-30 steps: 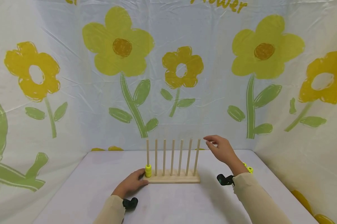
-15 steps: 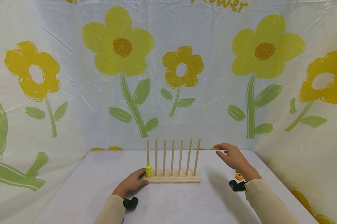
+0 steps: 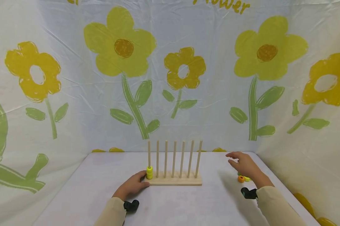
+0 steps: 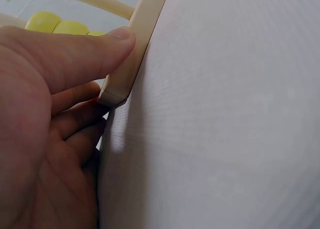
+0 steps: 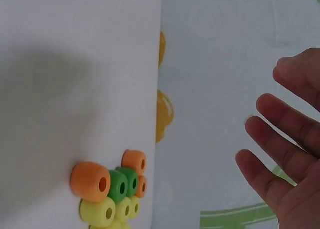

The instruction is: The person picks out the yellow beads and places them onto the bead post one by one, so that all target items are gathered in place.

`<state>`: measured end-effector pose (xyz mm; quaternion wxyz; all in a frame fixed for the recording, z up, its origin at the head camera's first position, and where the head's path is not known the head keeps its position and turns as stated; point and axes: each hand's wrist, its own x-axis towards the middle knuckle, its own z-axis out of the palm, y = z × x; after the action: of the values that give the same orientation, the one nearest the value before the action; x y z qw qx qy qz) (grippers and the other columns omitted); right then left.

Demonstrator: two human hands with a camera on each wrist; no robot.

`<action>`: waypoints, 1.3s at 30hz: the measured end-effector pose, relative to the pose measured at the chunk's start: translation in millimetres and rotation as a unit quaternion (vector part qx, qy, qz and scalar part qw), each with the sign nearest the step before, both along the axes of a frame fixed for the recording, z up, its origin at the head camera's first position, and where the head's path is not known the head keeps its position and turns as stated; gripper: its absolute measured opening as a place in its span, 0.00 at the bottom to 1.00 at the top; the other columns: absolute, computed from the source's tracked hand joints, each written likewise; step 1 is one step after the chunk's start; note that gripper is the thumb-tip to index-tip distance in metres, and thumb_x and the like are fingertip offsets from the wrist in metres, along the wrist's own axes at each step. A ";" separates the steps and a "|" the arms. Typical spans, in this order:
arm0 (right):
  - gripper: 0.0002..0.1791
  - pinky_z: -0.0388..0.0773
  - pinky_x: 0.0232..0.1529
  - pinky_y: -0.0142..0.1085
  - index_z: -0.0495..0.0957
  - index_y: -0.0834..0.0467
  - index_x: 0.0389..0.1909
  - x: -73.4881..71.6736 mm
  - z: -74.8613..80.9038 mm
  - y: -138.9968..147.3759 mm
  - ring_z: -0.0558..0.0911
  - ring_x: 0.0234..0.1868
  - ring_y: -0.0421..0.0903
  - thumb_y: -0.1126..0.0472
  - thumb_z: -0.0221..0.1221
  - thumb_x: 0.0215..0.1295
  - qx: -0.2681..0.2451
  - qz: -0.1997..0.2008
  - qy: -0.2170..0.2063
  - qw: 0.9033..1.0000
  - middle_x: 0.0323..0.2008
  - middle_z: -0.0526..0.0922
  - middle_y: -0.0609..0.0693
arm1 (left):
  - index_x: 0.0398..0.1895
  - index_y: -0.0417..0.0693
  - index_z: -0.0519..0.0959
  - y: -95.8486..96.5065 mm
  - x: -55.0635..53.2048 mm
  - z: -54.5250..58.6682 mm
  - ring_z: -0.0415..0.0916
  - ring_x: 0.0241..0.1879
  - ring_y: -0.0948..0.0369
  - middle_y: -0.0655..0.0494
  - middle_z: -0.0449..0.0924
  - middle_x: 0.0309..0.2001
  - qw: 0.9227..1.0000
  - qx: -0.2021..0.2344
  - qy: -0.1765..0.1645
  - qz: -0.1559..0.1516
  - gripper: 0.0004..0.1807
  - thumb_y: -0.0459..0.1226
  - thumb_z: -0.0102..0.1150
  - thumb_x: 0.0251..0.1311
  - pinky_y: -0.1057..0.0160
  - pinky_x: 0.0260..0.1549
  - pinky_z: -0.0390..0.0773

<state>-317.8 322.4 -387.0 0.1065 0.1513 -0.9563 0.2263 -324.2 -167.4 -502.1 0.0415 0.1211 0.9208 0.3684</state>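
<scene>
A wooden peg rack (image 3: 175, 181) stands on the table with several upright rods. Yellow beads (image 3: 149, 173) are stacked at the bottom of its leftmost rod. My left hand (image 3: 133, 184) grips the left end of the base; in the left wrist view the thumb (image 4: 95, 51) presses the front edge and the other fingers lie behind. On the right, my right hand (image 3: 247, 165) hovers above the table with nothing in it, its fingers apart in the right wrist view. Below it sit loose beads, among them an orange bead (image 5: 90, 182), a green bead (image 5: 118, 186) and a yellow bead (image 5: 98, 212).
A white-covered table (image 3: 187, 207) spreads beneath both hands. Behind it and at the sides hangs a cloth (image 3: 215, 110) printed with yellow flowers. The table's right edge runs just beyond the loose beads.
My right hand has moved right and down, away from the top of the rightmost rod toward the loose beads. The left hand and the rack stay where they were.
</scene>
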 end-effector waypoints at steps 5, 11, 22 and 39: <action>0.17 0.77 0.54 0.58 0.78 0.60 0.55 1.9 -7.0 11.5 0.78 0.54 0.64 0.60 0.58 0.66 0.004 -0.018 -0.040 0.999 0.55 0.79 0.63 | 0.69 0.41 0.65 0.4 0.5 0.0 0.58 0.71 0.40 0.41 0.65 0.70 1.000 -0.005 0.001 -0.001 0.36 0.46 0.63 0.60 0.37 0.68 0.58; 0.17 0.74 0.56 0.60 0.78 0.62 0.53 3.4 -15.2 20.6 0.75 0.55 0.64 0.63 0.59 0.63 0.011 -0.039 -0.065 0.997 0.54 0.79 0.65 | 0.70 0.41 0.64 0.9 2.5 2.2 0.58 0.71 0.41 0.41 0.64 0.70 1.000 -0.005 0.000 -0.001 0.36 0.45 0.63 0.61 0.38 0.69 0.58; 0.16 0.76 0.53 0.59 0.79 0.66 0.50 -1.8 -42.5 45.4 0.76 0.52 0.66 0.64 0.60 0.62 0.018 -0.066 -0.077 0.995 0.52 0.78 0.69 | 0.70 0.40 0.64 0.0 3.3 4.9 0.57 0.71 0.40 0.41 0.64 0.70 1.000 0.005 0.001 -0.009 0.37 0.47 0.62 0.61 0.38 0.69 0.57; 0.17 0.74 0.56 0.61 0.79 0.67 0.50 -6.5 -60.8 57.0 0.74 0.53 0.67 0.67 0.57 0.60 0.002 -0.120 -0.130 0.984 0.54 0.75 0.73 | 0.69 0.41 0.65 2.3 3.9 5.1 0.58 0.71 0.41 0.42 0.64 0.70 1.000 0.001 -0.007 0.000 0.37 0.47 0.63 0.60 0.37 0.69 0.57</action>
<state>-324.3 379.4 -447.8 0.0075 0.0054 -0.9736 0.2279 -320.3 -165.1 -496.9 0.0482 0.1187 0.9200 0.3703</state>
